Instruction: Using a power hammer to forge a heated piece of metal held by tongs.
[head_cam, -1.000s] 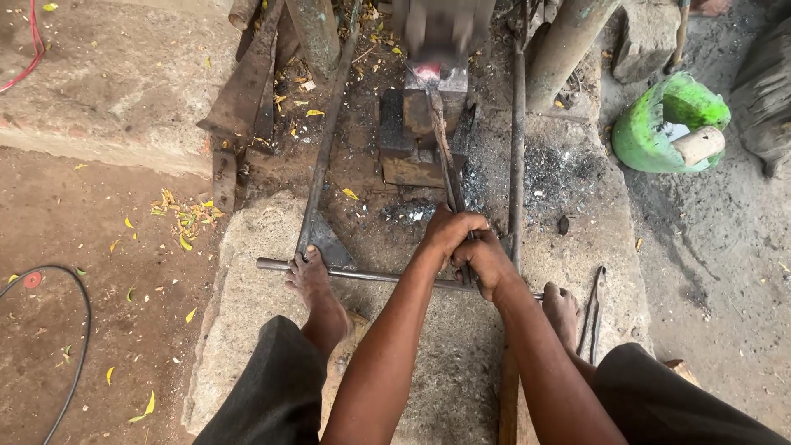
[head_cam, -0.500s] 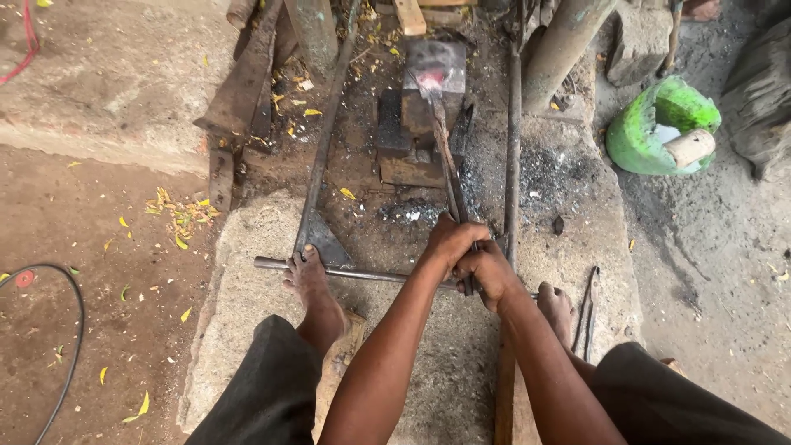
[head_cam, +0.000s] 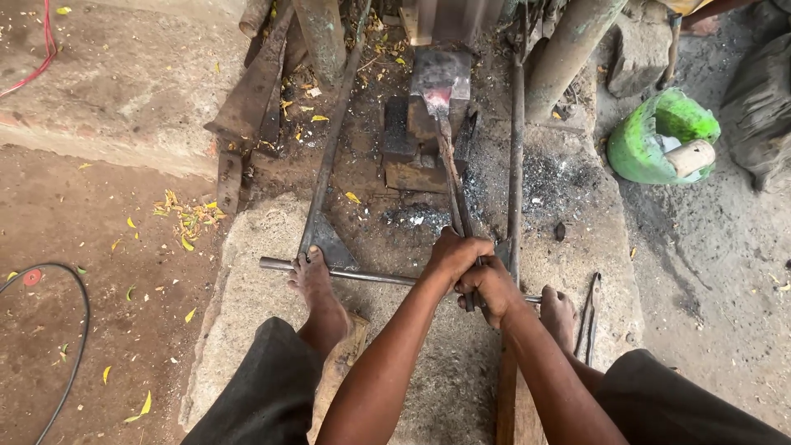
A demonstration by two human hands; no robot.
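1. Both of our hands are on the tongs (head_cam: pixel 456 206). Their long handles run from our lap up to the metal piece (head_cam: pixel 439 78), which lies on the dark block (head_cam: pixel 409 132) at the top of the work area. The piece shows a faint red glow at its near end.
2. Our left hand (head_cam: pixel 453 254) is wrapped tight round the handles. Our right hand (head_cam: pixel 493 287) is clamped just behind it, touching it, so neither hand has a free finger.
3. We judge the step in hand to be holding the piece steady on the block at arm's length, with the tongs squeezed shut on it.
4. Any next move, by our reading, calls for an unbroken squeeze from both hands. It also calls for turning or sliding the piece through the handles alone, since a slack hold could let the glowing metal slip off the block towards our feet.
5. Our left foot (head_cam: pixel 313 280) rests on a thin rod (head_cam: pixel 362 276) that crosses the stone slab (head_cam: pixel 247 330). Our right foot (head_cam: pixel 559 311) sits at the rod's other end.
6. A spare pair of tongs (head_cam: pixel 589 313) lies just beside the right foot. A long bar (head_cam: pixel 516 165) runs upright past our hands on the right.
7. Farther out, a green container (head_cam: pixel 651 140) sits on the grey ground to the right. A black cable (head_cam: pixel 78 313) curves over the earth to the left, among scattered yellow leaves (head_cam: pixel 185 218).
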